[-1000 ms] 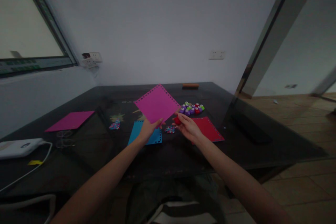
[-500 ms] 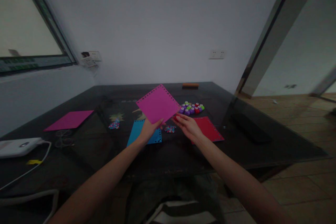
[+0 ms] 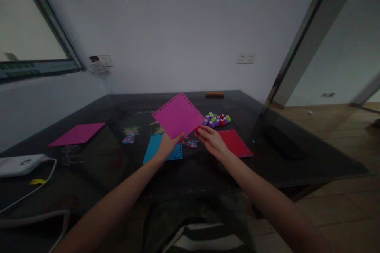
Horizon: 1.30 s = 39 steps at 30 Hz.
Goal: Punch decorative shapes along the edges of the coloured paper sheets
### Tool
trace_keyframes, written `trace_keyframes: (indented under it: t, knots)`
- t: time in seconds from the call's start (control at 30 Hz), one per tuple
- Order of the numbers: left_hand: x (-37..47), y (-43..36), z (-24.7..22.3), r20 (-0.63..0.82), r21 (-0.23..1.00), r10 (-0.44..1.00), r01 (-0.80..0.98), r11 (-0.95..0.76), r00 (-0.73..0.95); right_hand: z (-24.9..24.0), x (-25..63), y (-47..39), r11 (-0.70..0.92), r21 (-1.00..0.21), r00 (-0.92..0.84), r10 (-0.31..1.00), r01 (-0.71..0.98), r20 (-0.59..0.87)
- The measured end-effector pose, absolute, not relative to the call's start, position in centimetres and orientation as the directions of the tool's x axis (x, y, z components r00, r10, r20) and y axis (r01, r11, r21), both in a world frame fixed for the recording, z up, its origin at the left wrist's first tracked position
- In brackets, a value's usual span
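A pink sheet of paper (image 3: 179, 115) is pinched at its lower corner in my left hand (image 3: 171, 144). It is tilted like a diamond, and small holes run along its two upper edges. My right hand (image 3: 211, 139) has its fingers closed around a small red craft punch (image 3: 198, 129) at the sheet's right corner; the fingers partly cover the punch. Below lies a blue sheet (image 3: 152, 148) with punched edges, partly hidden by my left hand. A red sheet (image 3: 236, 144) lies beside my right wrist. Small paper bits (image 3: 192, 144) are heaped between the hands.
Several purple, green and red punches (image 3: 218, 121) cluster behind my right hand. Another pink sheet (image 3: 76, 133), clear cord (image 3: 71, 155) and a white device (image 3: 22, 165) with a cable lie left. A second confetti heap (image 3: 128, 138), brown roll (image 3: 215, 94) and black case (image 3: 282, 142) are also on the table.
The view has shifted slightly, so the table appears a little higher. Both hands keep hold of the pink sheet and the red punch, with little visible movement.
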<state>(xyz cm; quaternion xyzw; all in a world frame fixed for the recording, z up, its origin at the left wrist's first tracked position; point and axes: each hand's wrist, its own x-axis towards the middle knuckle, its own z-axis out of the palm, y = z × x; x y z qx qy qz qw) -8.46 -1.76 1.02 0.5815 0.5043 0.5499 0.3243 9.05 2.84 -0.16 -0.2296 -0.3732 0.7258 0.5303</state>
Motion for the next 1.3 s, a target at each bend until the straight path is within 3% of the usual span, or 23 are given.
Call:
trace_keyframes:
  t: [0.63,0.9,1.3]
  knots:
    - [-8.3,-1.9,0.5,0.361,0.869,0.927,0.4,-0.292,-0.106,0.0,8.8,2.4,-0.192,-0.766,-0.316,0.949,-0.614,0.016]
    - [-8.7,-1.7,0.3,0.39,0.808,0.918,0.508,-0.299,-0.079,0.9,9.0,1.6,-0.186,-0.854,-0.308,0.951,-0.485,-0.032]
    - [-8.7,-1.8,0.6,0.416,0.784,0.906,0.536,-0.313,-0.078,1.0,9.2,1.6,-0.183,-0.834,-0.306,0.952,-0.521,-0.017]
